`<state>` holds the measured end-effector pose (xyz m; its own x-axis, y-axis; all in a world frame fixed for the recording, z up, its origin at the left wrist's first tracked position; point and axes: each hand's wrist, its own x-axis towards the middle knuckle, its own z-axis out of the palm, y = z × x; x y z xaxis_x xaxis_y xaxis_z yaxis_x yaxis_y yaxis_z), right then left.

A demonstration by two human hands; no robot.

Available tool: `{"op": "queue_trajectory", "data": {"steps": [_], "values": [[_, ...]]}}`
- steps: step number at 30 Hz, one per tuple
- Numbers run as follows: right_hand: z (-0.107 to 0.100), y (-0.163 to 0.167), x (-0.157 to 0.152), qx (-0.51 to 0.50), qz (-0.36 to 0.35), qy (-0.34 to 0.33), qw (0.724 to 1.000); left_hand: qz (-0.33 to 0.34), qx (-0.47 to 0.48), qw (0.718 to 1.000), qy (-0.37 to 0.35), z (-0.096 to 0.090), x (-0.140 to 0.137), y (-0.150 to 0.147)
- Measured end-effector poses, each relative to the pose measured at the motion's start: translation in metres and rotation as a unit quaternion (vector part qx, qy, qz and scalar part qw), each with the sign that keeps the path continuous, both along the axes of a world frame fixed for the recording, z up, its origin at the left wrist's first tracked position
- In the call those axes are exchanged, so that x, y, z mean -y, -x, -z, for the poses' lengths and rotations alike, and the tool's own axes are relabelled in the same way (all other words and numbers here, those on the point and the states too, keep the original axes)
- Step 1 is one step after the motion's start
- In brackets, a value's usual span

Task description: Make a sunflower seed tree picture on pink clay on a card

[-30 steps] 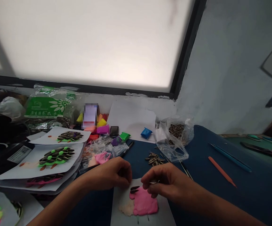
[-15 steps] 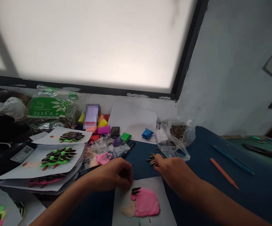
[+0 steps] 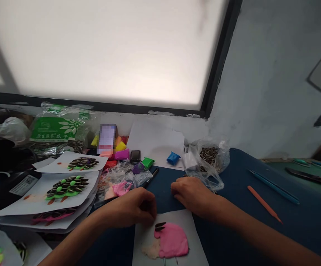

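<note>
On a sheet of white paper (image 3: 196, 242) lies a flattened pink clay shape (image 3: 174, 242), joined at its left by a pale beige clay patch (image 3: 151, 249). Two sunflower seeds (image 3: 159, 226) stick in the pink clay's upper left. My left hand (image 3: 138, 207) rests at the sheet's top left corner, fingers curled in; whatever they hold is hidden. Beyond the sheet's top right, my right hand (image 3: 195, 195) is closed with its fingertips bent down, covering the small loose pile of seeds. I cannot see what is between those fingers.
A plastic bag of sunflower seeds (image 3: 209, 157) stands behind my right hand. At left are stacked papers with seed-covered clay figures (image 3: 67, 186). Coloured clay packets (image 3: 121, 154) lie at the back. An orange clay tool (image 3: 263, 203) and blue tweezers (image 3: 274, 186) lie at right.
My right hand has shifted slightly left, and its fingers now cover the seed pile that showed before. My left hand stays at the paper's corner. The view has tilted slightly.
</note>
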<state>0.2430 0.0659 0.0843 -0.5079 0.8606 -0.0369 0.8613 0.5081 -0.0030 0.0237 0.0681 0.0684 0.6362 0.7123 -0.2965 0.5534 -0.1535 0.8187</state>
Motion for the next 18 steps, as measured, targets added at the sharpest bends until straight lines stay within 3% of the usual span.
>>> {"op": "queue_trajectory", "data": {"steps": [8, 12, 15, 18], "values": [[0.001, -0.001, 0.022, -0.132, -0.029, -0.017, 0.991, 0.006, 0.007, 1.000, -0.002, -0.001, 0.000, -0.001], [0.010, 0.000, 0.048, -0.329, -0.122, 0.001, 0.936, 0.013, 0.016, 1.000, -0.004, 0.004, -0.002, 0.001], [0.025, 0.002, 0.060, -0.382, -0.137, -0.003, 0.914, 0.017, 0.024, 1.000, -0.007, 0.007, -0.002, 0.002], [0.039, 0.004, 0.063, -0.391, -0.138, -0.027, 0.910, 0.022, 0.029, 0.999, -0.008, 0.008, -0.003, 0.002]]}}
